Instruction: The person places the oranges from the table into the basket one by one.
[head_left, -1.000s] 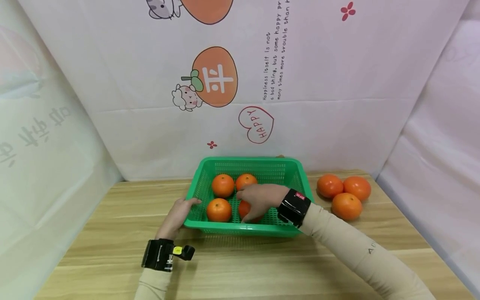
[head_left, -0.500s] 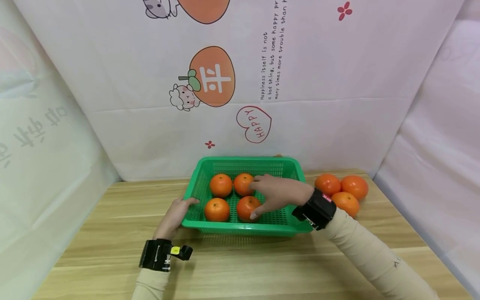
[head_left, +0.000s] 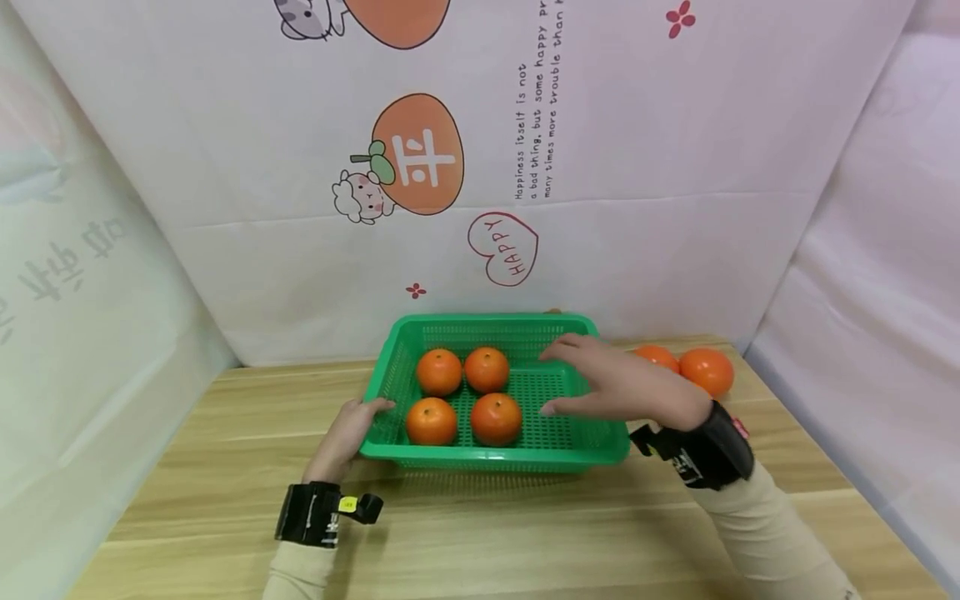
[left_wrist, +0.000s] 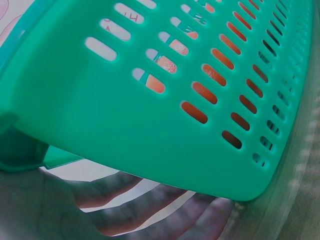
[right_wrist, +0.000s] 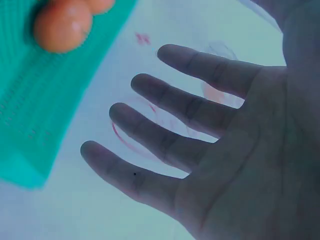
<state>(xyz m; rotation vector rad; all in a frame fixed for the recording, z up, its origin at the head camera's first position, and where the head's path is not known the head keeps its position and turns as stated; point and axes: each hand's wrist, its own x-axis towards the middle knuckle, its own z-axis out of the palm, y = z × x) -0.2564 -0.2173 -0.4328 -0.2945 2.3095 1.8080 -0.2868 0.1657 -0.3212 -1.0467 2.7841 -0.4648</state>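
A green plastic basket (head_left: 487, 456) with slotted walls stands on the wooden table, with several oranges inside, among them a front one (head_left: 496, 419) and a back one (head_left: 487, 370). My left hand (head_left: 347, 433) holds the basket's left end, thumb over the rim; in the left wrist view its fingers (left_wrist: 135, 210) lie along the outside of the wall. My right hand (head_left: 626, 383) hovers over the basket's right end, thumb and fingers apart and nothing between them. The right wrist view shows its palm and four spread fingers (right_wrist: 165, 145) bare.
Right of the basket, shiny orange-red round fruits (head_left: 707, 372) sit on the wooden table (head_left: 480, 533), partly hidden behind my right hand and wrist. A printed white cloth (head_left: 637, 250) hangs behind the table, with more white cloth (head_left: 862, 333) at the sides.
My right hand has let go of the front right orange in the basket and moved right, its fingers spreading. The left hand stays at the basket's left end.
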